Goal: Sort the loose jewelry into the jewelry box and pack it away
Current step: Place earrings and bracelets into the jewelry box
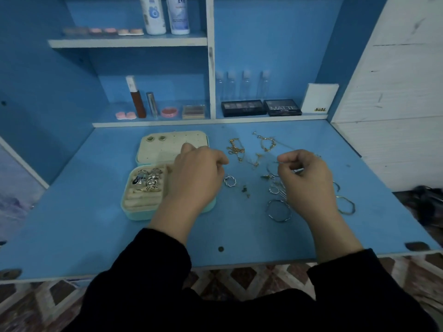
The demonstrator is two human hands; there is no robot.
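A mint jewelry box [134,213] lies open on the blue desk, several silver rings [148,179] in its cream ring rolls. Its lid panel [165,146] carries two stud earrings [155,138]. My left hand [196,173] hovers over the box's right part with curled fingers; whether it holds anything is hidden. My right hand [304,178] pinches a thin silver piece [297,170] above the loose pile. Gold chains [239,149], a twisted silver ring [230,181], silver hoops [279,209] and a gold bangle [346,204] lie loose on the desk.
Shelves behind the desk hold eyeshadow palettes [261,107], clear small bottles [242,85], lipsticks [139,101] and two white bottles [167,15]. A white wall panel [395,92] stands at the right. The desk's front edge [215,264] is near my sleeves.
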